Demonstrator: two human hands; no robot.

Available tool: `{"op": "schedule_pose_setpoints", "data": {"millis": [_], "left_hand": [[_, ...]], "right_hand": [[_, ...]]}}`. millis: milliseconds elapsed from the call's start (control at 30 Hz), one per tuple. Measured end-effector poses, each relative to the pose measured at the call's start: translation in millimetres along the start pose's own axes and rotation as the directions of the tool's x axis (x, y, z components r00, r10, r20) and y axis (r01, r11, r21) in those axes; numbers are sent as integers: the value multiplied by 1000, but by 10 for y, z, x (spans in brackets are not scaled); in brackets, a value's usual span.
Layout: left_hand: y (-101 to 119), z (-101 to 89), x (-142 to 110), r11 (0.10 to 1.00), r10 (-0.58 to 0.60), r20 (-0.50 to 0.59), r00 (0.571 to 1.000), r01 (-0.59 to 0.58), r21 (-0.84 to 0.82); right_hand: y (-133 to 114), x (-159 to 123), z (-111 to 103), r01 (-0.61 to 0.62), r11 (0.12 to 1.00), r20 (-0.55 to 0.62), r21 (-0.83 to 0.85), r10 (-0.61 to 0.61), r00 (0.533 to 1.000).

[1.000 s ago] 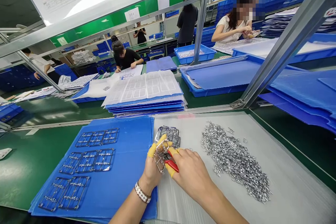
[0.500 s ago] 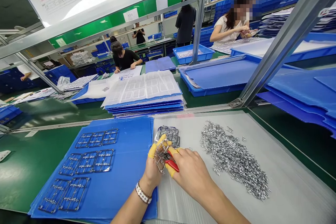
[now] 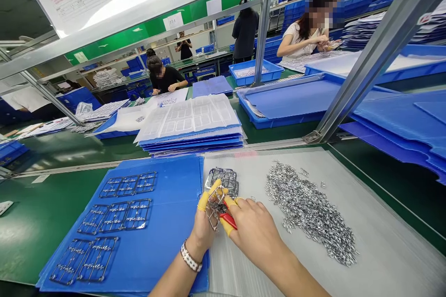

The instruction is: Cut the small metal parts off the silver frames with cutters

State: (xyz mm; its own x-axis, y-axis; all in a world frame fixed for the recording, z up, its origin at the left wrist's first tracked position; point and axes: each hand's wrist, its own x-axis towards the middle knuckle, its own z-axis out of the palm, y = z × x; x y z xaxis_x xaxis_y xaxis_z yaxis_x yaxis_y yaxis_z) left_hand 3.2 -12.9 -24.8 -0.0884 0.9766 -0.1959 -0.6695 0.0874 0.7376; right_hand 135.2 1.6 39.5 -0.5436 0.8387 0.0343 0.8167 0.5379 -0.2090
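Your left hand [image 3: 203, 229] pinches a metal frame [image 3: 213, 213] upright, seemingly to expose its inside; your right closes red-handled pliers [image 3: 228, 219] there, left of the small-parts pile [image 3: 310, 213].

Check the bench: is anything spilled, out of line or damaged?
Nothing looks badly wrong. A few loose pieces lie apart from the pile, like strays. The nearest row of frames has two, where the other rows have three. Fine damage is too small to make out.
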Motion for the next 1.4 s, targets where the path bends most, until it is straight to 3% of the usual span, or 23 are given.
{"op": "schedule_pose_setpoints", "data": {"millis": [233,533,1400], "left_hand": [[32,48,-35,999,-45,0,999,45,-24],[164,146,-79,963,-198,67,978,206,-174],[74,139,-86,994,-110,2,994,110,-4]], "right_hand": [[-18,-58,-12,-4,997,-47,-72,1,999],[238,-24,-60,-80,997,-50,-24,79,996],[197,42,-48,-90,996,-8,-24,90,996]]}}
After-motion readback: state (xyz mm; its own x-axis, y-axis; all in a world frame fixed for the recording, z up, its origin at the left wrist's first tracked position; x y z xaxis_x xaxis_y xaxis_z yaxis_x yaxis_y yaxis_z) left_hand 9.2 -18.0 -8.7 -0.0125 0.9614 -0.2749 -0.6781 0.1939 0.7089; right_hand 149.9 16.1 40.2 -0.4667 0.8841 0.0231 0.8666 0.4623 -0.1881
